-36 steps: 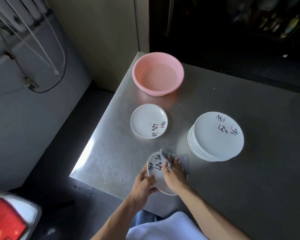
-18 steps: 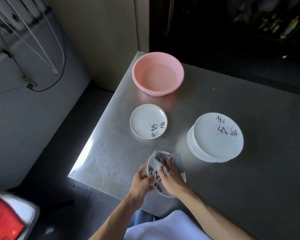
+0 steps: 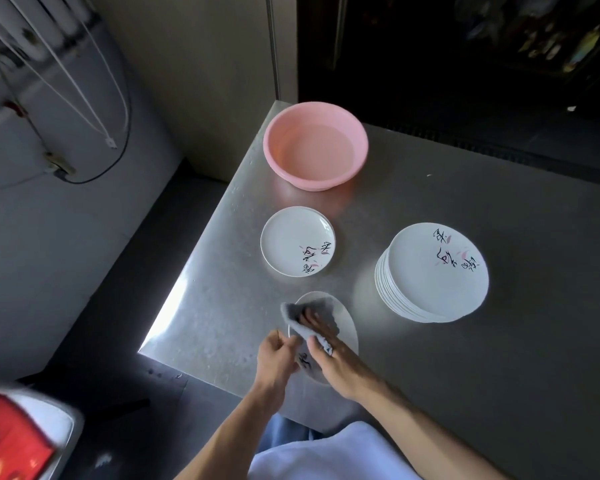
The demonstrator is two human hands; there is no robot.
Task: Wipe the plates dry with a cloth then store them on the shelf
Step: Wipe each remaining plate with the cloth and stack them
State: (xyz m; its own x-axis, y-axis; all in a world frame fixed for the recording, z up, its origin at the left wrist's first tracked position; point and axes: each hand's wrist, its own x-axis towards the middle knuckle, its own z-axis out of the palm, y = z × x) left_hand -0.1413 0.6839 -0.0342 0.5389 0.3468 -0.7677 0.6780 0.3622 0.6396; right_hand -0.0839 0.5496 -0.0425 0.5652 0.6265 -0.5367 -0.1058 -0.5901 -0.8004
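A white plate with black and pink markings (image 3: 345, 323) is held tilted near the table's front edge. My left hand (image 3: 274, 358) grips its left rim. My right hand (image 3: 329, 355) presses a grey cloth (image 3: 300, 315) against the plate's face, with the fingers tucked under the cloth. A single matching plate (image 3: 297, 241) lies flat further back. A stack of several such plates (image 3: 433, 271) stands to the right.
A pink basin (image 3: 315, 144) with water sits at the back of the metal table (image 3: 222, 289). The table's left edge and front corner are close to my hands. A dark cabinet opening lies behind. A red and white object (image 3: 14, 441) is at the lower left.
The cloth has slid from the plate's right side to its upper left. The plate has turned in my left hand, and its markings are now mostly covered.
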